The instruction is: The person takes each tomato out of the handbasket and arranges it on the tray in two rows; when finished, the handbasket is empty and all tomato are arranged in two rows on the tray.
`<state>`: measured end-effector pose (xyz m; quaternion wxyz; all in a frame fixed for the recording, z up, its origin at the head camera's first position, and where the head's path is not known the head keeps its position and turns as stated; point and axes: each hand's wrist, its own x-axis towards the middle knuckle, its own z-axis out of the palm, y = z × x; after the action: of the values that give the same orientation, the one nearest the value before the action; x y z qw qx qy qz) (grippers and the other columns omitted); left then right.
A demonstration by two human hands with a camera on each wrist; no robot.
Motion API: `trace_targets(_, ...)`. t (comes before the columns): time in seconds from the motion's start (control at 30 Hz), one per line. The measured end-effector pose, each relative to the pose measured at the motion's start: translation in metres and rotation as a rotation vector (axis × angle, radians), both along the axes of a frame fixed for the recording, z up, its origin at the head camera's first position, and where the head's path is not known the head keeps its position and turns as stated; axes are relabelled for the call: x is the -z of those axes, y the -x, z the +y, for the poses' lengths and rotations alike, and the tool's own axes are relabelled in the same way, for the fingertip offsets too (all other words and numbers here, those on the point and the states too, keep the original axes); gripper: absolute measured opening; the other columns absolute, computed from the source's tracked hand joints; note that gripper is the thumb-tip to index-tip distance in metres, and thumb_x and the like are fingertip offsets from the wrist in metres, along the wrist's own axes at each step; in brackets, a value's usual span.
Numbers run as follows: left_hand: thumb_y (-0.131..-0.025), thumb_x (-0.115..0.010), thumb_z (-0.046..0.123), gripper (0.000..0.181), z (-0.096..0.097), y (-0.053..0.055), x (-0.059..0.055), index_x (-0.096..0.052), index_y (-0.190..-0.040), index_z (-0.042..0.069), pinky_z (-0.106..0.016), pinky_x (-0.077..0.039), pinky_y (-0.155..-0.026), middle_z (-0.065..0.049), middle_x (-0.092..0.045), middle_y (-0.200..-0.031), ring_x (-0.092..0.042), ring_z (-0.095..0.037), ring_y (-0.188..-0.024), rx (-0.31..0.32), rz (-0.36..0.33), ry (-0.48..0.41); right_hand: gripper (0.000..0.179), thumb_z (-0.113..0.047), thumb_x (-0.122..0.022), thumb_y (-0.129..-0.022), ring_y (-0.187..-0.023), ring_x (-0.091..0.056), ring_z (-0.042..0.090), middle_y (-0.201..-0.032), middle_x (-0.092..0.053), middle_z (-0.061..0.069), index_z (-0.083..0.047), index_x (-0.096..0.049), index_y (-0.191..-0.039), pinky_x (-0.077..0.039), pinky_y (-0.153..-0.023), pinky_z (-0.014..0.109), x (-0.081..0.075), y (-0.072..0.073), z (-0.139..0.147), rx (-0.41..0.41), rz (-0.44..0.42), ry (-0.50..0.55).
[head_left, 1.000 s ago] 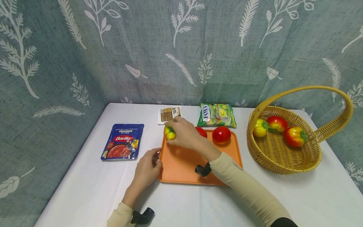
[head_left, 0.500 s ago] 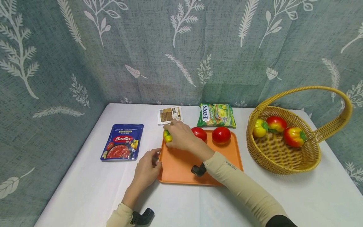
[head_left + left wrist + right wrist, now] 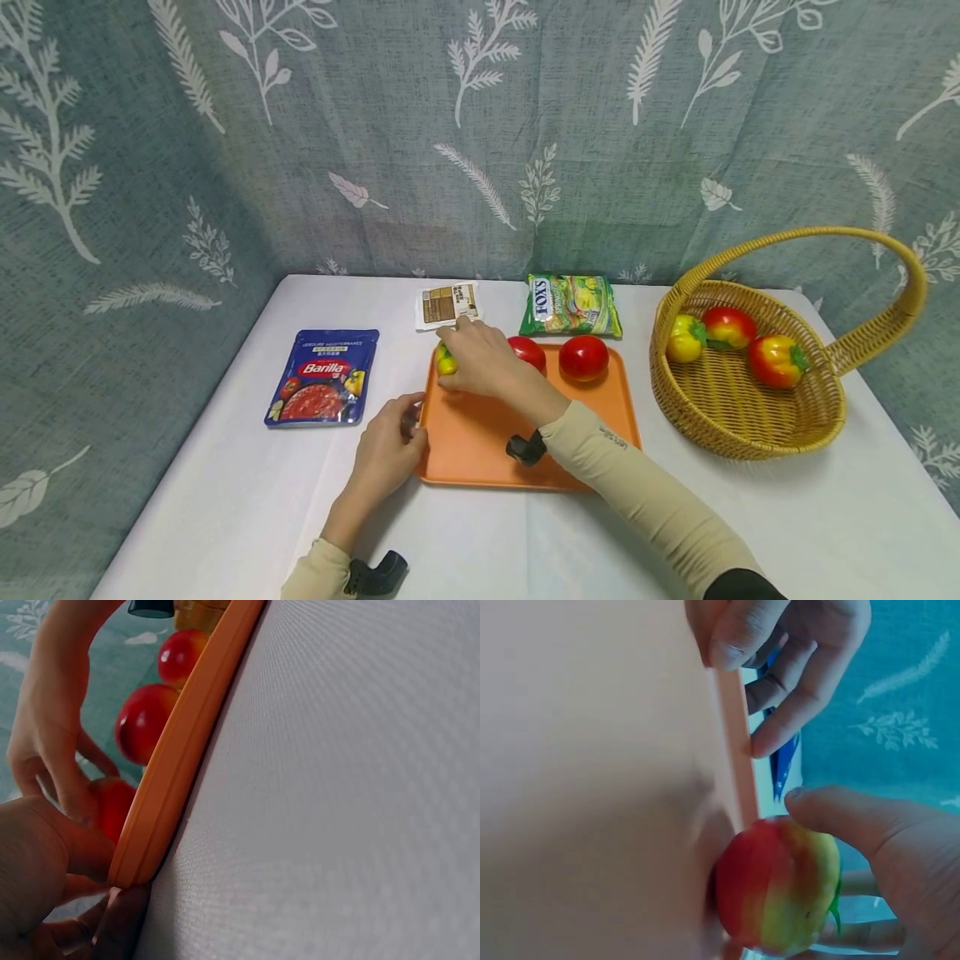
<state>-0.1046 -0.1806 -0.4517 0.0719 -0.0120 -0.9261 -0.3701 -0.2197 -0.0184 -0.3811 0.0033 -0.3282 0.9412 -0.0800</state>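
At the far left corner of the orange tray [image 3: 480, 442], my right hand [image 3: 487, 362] holds a red-and-yellow bell pepper [image 3: 776, 889] with a green stem. In the right wrist view the thumb touches its side and the other fingers are partly hidden behind it; the pepper appears to touch the tray. From the head only its yellow-green side [image 3: 446, 360] shows. My left hand [image 3: 386, 450] pinches the tray's left rim [image 3: 161, 795] between thumb and fingers. Two glossy red round pieces, one nearer [image 3: 528, 352] and one farther right [image 3: 584, 358], lie along the tray's far side.
A wicker basket [image 3: 750, 446] with a tall handle stands right of the tray, holding a yellow pepper [image 3: 684, 339] and two red-yellow ones. Behind the tray lie a green candy bag [image 3: 572, 306] and a brown-and-white packet [image 3: 448, 305]. A blue Barilla pouch [image 3: 322, 377] lies left.
Over the first half second my right hand shifted slightly left and lower with the pepper, uncovering more of the nearer red piece. Since then it has barely moved. The left hand stays on the rim.
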Motion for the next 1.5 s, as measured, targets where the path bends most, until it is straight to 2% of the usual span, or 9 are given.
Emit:
trace_targets(0.23,-0.082,-0.067,0.004,0.05,0.0,0.001,0.0,-0.062,-0.131,0.004,-0.036,-0.046,-0.071,-0.006,-0.063,-0.098,-0.057,-0.017,-0.08,0.005,-0.001,0.002,0.075,-0.053,-0.076,-0.08,-0.101,-0.056,0.025,-0.121,-0.058,0.01,-0.013,-0.057,-0.141,-0.054,-0.075,0.04,-0.011,-0.003,0.007,0.006,0.02,0.051)
trace_targets(0.43,-0.082,-0.067,0.003,0.049,0.0,0.001,0.002,-0.062,-0.131,0.003,-0.036,-0.047,-0.07,-0.006,-0.063,-0.099,-0.057,-0.018,-0.08,0.005,0.005,0.01,0.081,-0.055,-0.077,-0.079,-0.113,-0.056,0.029,-0.134,-0.055,0.013,-0.016,-0.052,-0.146,-0.055,-0.081,0.045,-0.025,-0.009,0.015,0.004,0.013,0.083)
trace_targets(0.7,-0.083,-0.066,0.004,0.05,0.001,0.0,0.001,-0.061,-0.133,0.004,-0.035,-0.047,-0.071,-0.007,-0.063,-0.101,-0.057,-0.019,-0.081,-0.001,-0.02,0.011,0.075,-0.051,-0.077,-0.082,-0.118,-0.055,0.029,-0.136,-0.055,0.011,-0.011,-0.055,-0.142,-0.052,-0.09,0.043,-0.045,-0.023,0.039,-0.035,0.043,0.208)
trace_targets(0.83,-0.082,-0.066,0.004,0.051,0.0,0.0,0.0,-0.061,-0.133,0.005,-0.035,-0.047,-0.072,-0.007,-0.063,-0.1,-0.056,-0.02,-0.081,-0.008,-0.032,0.009,0.076,-0.05,-0.076,-0.083,-0.122,-0.054,0.03,-0.138,-0.054,0.013,-0.009,-0.054,-0.143,-0.049,-0.095,0.043,-0.055,-0.029,0.051,-0.046,0.079,0.22)
trace_targets(0.93,-0.082,-0.067,0.004,0.051,0.0,0.0,0.001,-0.06,-0.133,0.004,-0.035,-0.047,-0.072,-0.007,-0.062,-0.1,-0.055,-0.02,-0.08,-0.007,-0.032,0.003,0.075,-0.049,-0.075,-0.084,-0.123,-0.053,0.03,-0.138,-0.054,0.013,-0.009,-0.054,-0.144,-0.05,-0.094,0.044,-0.06,-0.033,0.059,-0.056,0.107,0.239)
trace_targets(1.1,-0.083,-0.067,0.004,0.051,0.0,0.001,0.001,-0.06,-0.133,0.004,-0.035,-0.047,-0.072,-0.007,-0.062,-0.099,-0.055,-0.019,-0.08,0.006,-0.027,0.001,0.074,-0.047,-0.077,-0.083,-0.125,-0.052,0.031,-0.139,-0.054,0.014,-0.01,-0.055,-0.143,-0.05,-0.094,0.047,-0.064,-0.043,0.074,-0.05,0.125,0.285)
trace_targets(1.5,-0.083,-0.066,0.005,0.052,0.0,0.002,0.0,-0.059,-0.135,0.004,-0.036,-0.046,-0.073,-0.008,-0.062,-0.1,-0.055,-0.02,-0.082,0.002,-0.055,0.003,0.069,-0.043,-0.08,-0.082,-0.126,-0.051,0.032,-0.137,-0.055,0.014,-0.01,-0.059,-0.138,-0.049,-0.094,0.051,-0.068,-0.065,0.117,-0.012,0.149,0.305)
